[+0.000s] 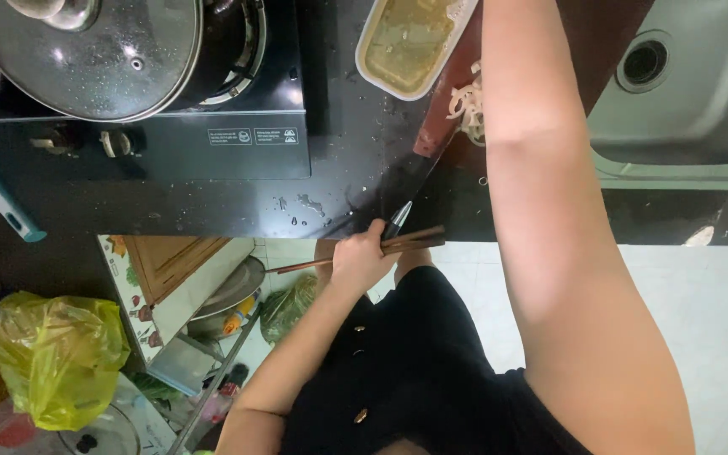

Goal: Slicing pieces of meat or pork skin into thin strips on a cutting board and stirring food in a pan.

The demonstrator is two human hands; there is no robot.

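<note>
My left hand (362, 259) is at the front edge of the black counter (212, 206), closed around a pair of brown chopsticks (419, 239) and the handle of a knife (410, 181). The knife's dark blade points up toward a reddish-brown cutting board (441, 109) with pale shredded vegetable (468, 105) on it. My right forearm (541, 168) reaches across the board and leaves the frame at the top, so my right hand is out of sight.
A pot with a glass lid (86, 50) stands on the gas stove (238, 139) at the far left. A rectangular tub of yellowish liquid (406, 42) sits beside the board. A steel sink (684, 93) is at right. A yellow plastic bag (56, 354) and an open cupboard (170, 261) lie below.
</note>
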